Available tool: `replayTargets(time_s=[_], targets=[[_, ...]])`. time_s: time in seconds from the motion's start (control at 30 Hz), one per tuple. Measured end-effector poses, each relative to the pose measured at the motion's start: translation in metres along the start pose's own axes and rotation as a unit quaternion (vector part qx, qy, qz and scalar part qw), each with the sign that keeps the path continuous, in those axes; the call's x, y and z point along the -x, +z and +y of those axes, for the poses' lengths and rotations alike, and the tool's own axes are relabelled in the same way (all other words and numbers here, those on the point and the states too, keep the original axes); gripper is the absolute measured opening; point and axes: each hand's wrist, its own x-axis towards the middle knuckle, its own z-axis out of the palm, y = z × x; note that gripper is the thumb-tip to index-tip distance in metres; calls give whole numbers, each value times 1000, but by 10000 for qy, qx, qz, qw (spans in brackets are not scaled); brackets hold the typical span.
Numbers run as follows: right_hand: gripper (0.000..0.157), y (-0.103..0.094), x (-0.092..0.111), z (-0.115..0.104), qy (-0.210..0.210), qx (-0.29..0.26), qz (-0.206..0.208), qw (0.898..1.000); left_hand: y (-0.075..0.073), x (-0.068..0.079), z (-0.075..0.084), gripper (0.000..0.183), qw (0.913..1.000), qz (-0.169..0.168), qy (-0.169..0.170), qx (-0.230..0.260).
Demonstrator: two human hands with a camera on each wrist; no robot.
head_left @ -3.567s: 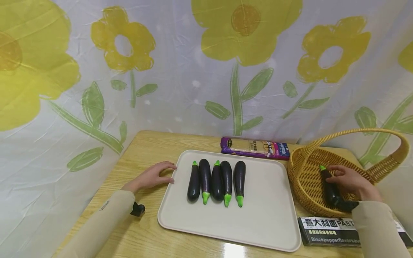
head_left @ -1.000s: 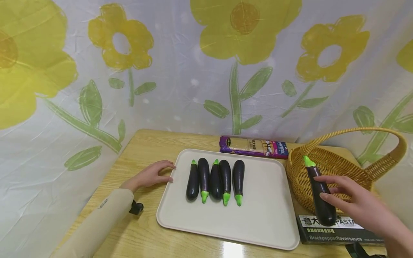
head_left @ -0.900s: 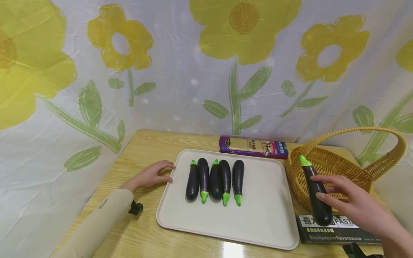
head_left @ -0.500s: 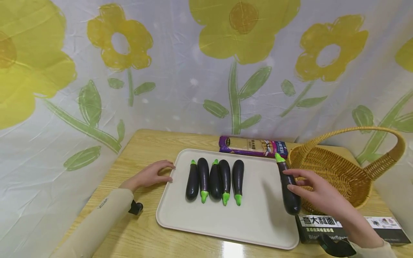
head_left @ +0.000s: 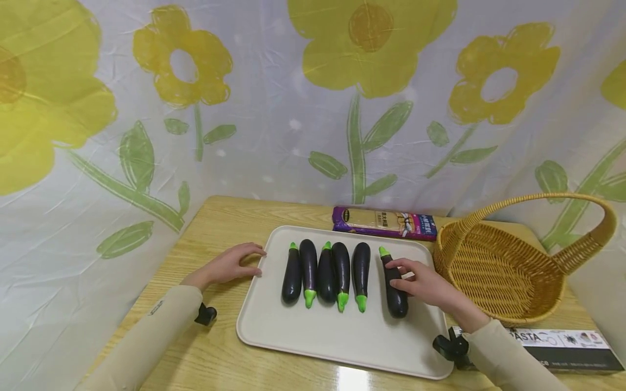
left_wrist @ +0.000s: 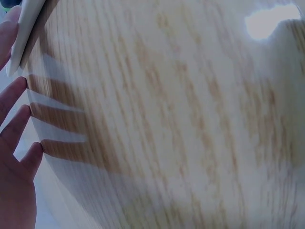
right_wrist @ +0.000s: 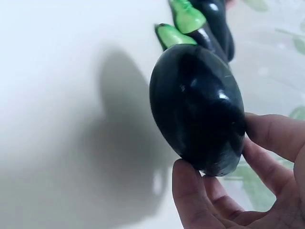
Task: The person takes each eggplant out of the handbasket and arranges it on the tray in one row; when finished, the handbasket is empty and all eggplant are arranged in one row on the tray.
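My right hand (head_left: 423,282) pinches a dark purple eggplant (head_left: 395,290) with a green stem, over the right part of a cream tray (head_left: 318,342). In the right wrist view the eggplant (right_wrist: 198,105) hangs between thumb and fingers, its shadow falling on the tray beside it. Several more eggplants (head_left: 361,271) lie side by side on the tray, some with stems pointing away and some toward me. At the tray's left edge, my left hand (head_left: 230,266) touches the rim with relaxed fingers. Its fingertips (left_wrist: 33,148) show over the wood in the left wrist view.
To the right stands a wicker basket (head_left: 499,277) with a tall arched handle, nothing inside it. Behind the tray lies a purple pasta packet (head_left: 386,223). A black-and-white pasta box (head_left: 572,347), partly covered by my right sleeve, sits in front of the basket on the wooden table (head_left: 215,326).
My right hand has lifted the eggplant out of the basket and carried it left over the tray, beside the row. My left hand has stayed at the tray's edge.
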Motion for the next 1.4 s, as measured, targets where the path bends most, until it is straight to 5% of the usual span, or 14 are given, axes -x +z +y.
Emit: replayTargets(time_s=[0.47,1.4], targets=[[38,19,-27,7,-77,493,335,9982,0,-1,1,51,10000,-4,-52,-38],[35,31,-26,-1,146,-287,290,9991,0,-2,-1,50,10000,2,50,-80]])
